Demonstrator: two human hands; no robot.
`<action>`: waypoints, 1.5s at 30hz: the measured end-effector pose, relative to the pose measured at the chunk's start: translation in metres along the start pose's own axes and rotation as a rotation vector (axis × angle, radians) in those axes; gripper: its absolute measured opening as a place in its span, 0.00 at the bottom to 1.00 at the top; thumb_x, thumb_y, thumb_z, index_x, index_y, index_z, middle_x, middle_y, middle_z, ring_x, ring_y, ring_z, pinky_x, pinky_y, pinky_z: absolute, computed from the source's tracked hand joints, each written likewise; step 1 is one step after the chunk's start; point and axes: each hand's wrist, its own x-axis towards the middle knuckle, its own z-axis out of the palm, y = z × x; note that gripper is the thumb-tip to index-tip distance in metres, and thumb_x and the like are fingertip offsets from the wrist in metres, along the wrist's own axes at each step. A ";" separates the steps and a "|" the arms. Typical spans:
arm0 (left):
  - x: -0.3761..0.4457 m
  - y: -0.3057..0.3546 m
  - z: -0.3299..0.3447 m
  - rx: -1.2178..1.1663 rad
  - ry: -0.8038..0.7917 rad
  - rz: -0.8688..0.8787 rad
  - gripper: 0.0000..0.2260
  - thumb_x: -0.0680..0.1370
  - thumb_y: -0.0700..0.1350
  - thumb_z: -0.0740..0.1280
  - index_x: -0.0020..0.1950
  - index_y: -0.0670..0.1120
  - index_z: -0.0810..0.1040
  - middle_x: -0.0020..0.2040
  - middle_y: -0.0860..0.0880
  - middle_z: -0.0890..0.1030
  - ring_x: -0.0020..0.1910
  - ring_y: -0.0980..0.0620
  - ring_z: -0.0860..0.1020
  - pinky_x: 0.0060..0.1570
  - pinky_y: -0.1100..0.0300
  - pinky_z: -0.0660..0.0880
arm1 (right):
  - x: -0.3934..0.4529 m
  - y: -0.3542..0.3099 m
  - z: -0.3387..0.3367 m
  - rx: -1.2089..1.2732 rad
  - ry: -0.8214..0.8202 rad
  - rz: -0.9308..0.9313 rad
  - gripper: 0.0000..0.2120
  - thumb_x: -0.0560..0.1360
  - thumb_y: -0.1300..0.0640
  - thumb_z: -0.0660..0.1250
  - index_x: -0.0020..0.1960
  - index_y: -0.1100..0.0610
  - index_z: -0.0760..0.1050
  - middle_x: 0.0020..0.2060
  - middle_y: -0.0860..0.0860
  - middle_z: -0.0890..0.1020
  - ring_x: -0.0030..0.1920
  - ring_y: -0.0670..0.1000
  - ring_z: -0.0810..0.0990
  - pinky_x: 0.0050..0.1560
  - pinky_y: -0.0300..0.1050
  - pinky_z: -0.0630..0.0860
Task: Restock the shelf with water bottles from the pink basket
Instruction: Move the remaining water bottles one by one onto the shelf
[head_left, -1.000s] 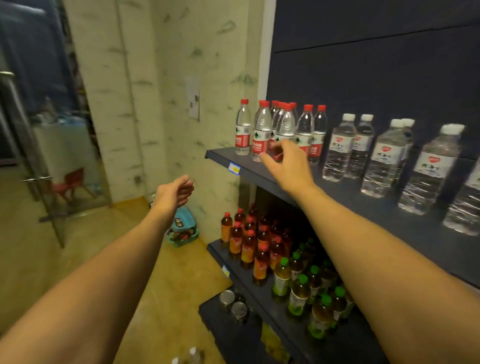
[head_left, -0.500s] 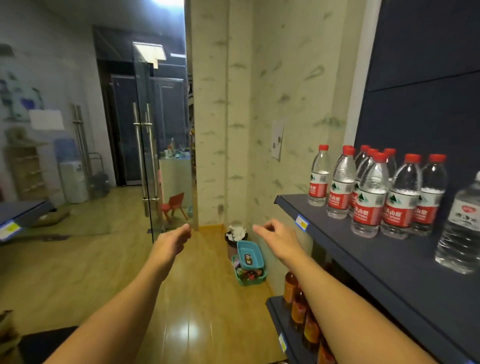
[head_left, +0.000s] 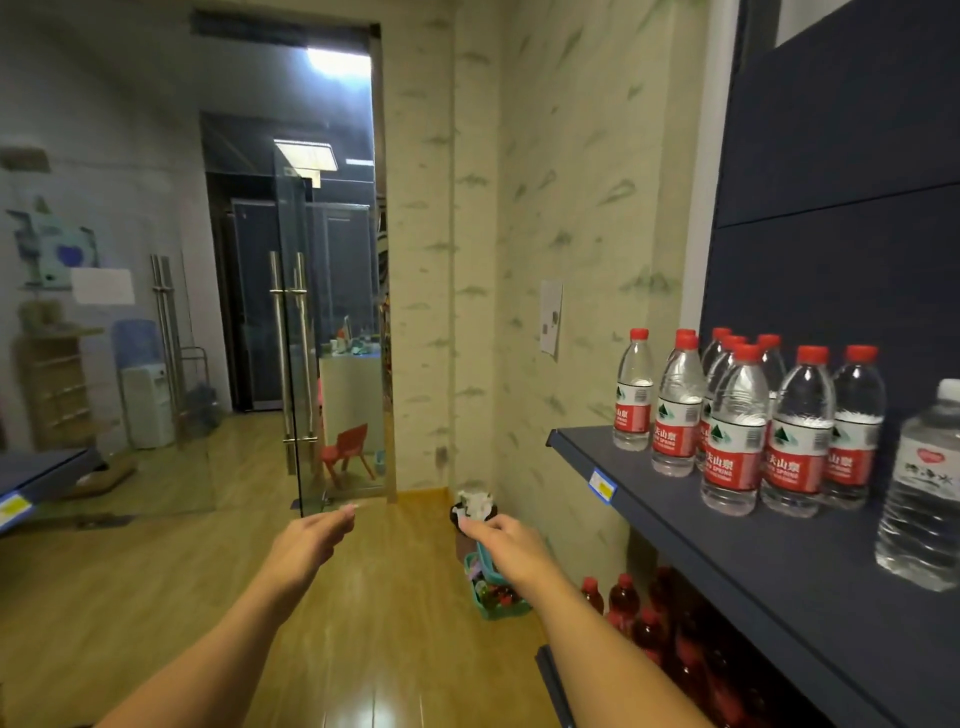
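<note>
Several red-capped water bottles (head_left: 735, 431) stand grouped at the left end of the dark blue shelf (head_left: 691, 525). A white-capped bottle (head_left: 922, 488) stands to their right. My left hand (head_left: 306, 540) reaches forward over the wooden floor, fingers relaxed and holding nothing. My right hand (head_left: 506, 540) is stretched out in front of the shelf's left end, away from the bottles, empty with loosely bent fingers. No pink basket is in view.
A teal basket (head_left: 493, 592) with small items sits on the floor by the wall, below my right hand. Red drink bottles (head_left: 639, 618) fill the lower shelf. A glass door (head_left: 293, 374) and a red chair (head_left: 348, 449) stand ahead. Another shelf edge (head_left: 31, 478) juts in at left.
My right hand left the red-capped bottles and dropped away from the shelf. My view swung left and up towards the doorway. My left hand stayed stretched forward.
</note>
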 end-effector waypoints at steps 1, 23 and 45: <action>0.000 -0.005 0.001 0.005 -0.012 -0.012 0.19 0.82 0.53 0.67 0.68 0.41 0.80 0.62 0.46 0.83 0.66 0.45 0.79 0.66 0.51 0.72 | 0.000 0.002 0.003 -0.003 -0.012 0.013 0.22 0.73 0.33 0.67 0.49 0.52 0.77 0.52 0.50 0.80 0.50 0.49 0.77 0.40 0.40 0.68; -0.138 -0.334 0.045 0.125 -0.140 -0.670 0.26 0.63 0.69 0.69 0.53 0.55 0.87 0.62 0.49 0.85 0.66 0.46 0.79 0.73 0.45 0.71 | -0.069 0.291 0.158 -0.042 -0.271 0.573 0.16 0.76 0.41 0.70 0.49 0.54 0.79 0.49 0.50 0.81 0.53 0.51 0.78 0.51 0.41 0.69; -0.368 -0.702 0.108 -0.013 -0.088 -1.182 0.25 0.75 0.71 0.59 0.61 0.58 0.83 0.63 0.54 0.83 0.66 0.49 0.77 0.68 0.51 0.69 | -0.221 0.666 0.384 0.024 -0.600 0.986 0.15 0.78 0.41 0.66 0.61 0.46 0.70 0.58 0.44 0.75 0.60 0.48 0.73 0.61 0.46 0.70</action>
